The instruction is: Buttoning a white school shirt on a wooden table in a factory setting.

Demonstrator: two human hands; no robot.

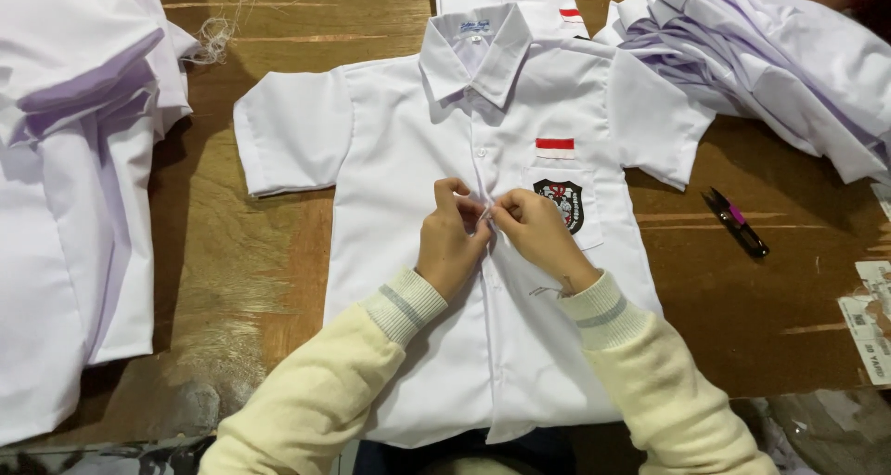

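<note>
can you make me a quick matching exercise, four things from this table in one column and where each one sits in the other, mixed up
Things:
1. thread snips
2. crest badge
3. loose thread tuft
4. paper labels

Places:
A. on the chest pocket of the white shirt
B. at the right edge of the wooden table
C. on bare wood, right of the shirt
D. far left, beside the stacked white shirts

Pairs: 1-C, 2-A, 3-D, 4-B

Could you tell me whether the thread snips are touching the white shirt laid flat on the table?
Apart: the head view shows bare wood between the thread snips and the white shirt.
</note>
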